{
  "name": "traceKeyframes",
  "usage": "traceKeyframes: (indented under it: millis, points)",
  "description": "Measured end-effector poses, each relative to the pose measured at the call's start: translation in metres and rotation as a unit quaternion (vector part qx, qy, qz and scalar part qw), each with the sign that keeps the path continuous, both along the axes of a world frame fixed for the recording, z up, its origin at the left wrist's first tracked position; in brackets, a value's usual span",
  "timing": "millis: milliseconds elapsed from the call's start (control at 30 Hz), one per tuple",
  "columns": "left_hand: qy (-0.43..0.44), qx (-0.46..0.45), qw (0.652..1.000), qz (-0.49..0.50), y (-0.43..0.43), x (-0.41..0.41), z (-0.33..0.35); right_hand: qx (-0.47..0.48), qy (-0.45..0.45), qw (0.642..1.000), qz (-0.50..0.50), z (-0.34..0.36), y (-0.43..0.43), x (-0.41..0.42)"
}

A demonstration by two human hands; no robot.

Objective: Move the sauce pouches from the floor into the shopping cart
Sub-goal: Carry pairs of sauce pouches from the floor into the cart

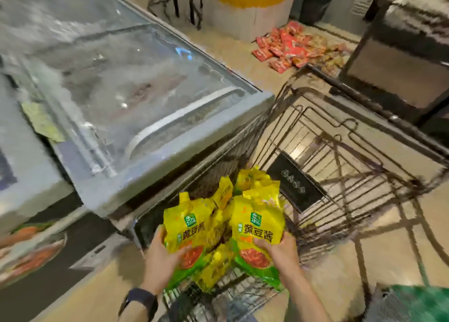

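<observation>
Two yellow sauce pouches are held above the shopping cart (234,291), one in each hand. The left sauce pouch (187,224) is gripped at its lower green part by the left hand (161,261): the thumb is laid across its printed front and the other fingers (160,234) are curled round its left edge. The right sauce pouch (255,227) is gripped in the same way by the right hand (279,253), whose fingers (263,244) are pressed onto the front near the red picture. Both pouches are held upright, tops pointing away from the person, just beside each other.

Under and behind the two held pouches, further yellow pouches (252,180) are heaped inside the cart's wire basket. At least three can be made out, but blur prevents an exact count.

A dark watch (141,300) is worn on the left wrist. One glass-lidded chest freezer (121,91) is seen left of the cart, and a pile of red packets (289,46) lies on the floor well beyond it.
</observation>
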State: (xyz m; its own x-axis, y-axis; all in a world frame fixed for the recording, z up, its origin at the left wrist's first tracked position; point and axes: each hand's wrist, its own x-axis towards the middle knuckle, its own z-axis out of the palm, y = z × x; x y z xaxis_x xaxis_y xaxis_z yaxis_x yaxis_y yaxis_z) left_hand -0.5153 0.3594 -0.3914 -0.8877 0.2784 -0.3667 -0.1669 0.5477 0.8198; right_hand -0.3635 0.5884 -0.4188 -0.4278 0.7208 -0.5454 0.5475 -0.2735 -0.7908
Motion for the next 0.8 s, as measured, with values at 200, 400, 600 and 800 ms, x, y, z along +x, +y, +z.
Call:
traceKeyframes:
  millis: [200, 400, 600, 800]
  points:
    - [-0.07, -0.054, 0.996, 0.032, 0.019, 0.0, -0.052, -0.041, -0.142, 0.984, 0.096, -0.077, 0.035, -0.029]
    - [-0.142, -0.176, 0.974, 0.01, 0.025, 0.014, -0.082, -0.038, -0.251, 0.932, 0.259, -0.142, 0.043, -0.012]
    - [-0.141, -0.205, 0.968, 0.036, 0.014, 0.03, -0.083, 0.038, -0.278, 0.9, 0.335, -0.117, 0.026, -0.012]
    - [-0.118, -0.294, 0.941, -0.116, -0.001, 0.05, -0.063, 0.099, -0.279, 0.878, 0.376, -0.086, 0.017, -0.013]
